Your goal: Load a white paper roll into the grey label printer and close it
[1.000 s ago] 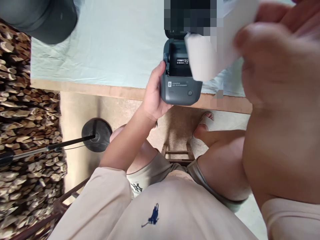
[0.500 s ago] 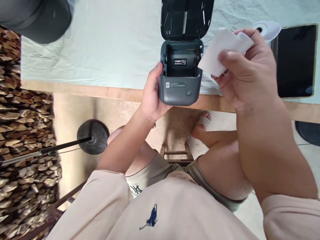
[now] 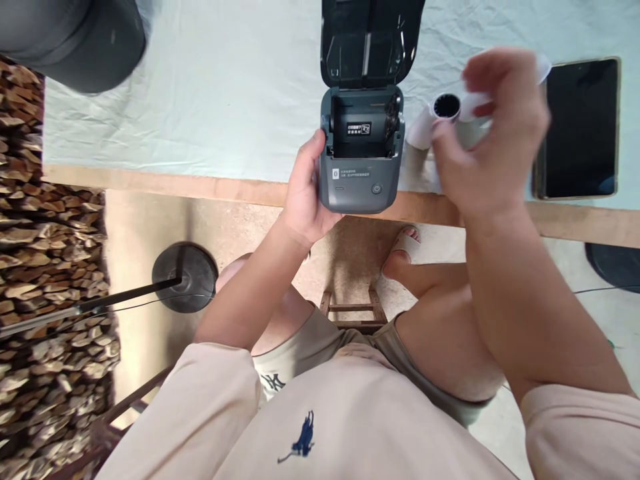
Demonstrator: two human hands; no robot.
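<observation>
My left hand (image 3: 307, 190) is wrapped round the left side of a dark grey label printer (image 3: 357, 183) at the table's front edge. The printer's dark lid (image 3: 370, 47) is flipped up, and its compartment shows a small printed sticker inside with no roll in it. Just right of the printer, a white paper roll (image 3: 423, 128) with a dark hollow core rests on the cloth. Over and beside that roll is my right hand (image 3: 500, 140), blurred, its thumb and fingers spread apart. The thumb tip overlaps the roll's edge; I cannot tell whether it touches.
A dark tablet (image 3: 580, 130) lies on the pale cloth (image 3: 200, 87) at the right, a white object (image 3: 544, 68) partly hidden by its corner. A large dark container (image 3: 90, 47) stands at the far left. Below are a round black stand base (image 3: 185, 277) and stacked firewood (image 3: 55, 300).
The white paper piece has left my right hand's grip, which has spread its fingers. A roll with a dark core now shows on the cloth. My left hand still holds the printer.
</observation>
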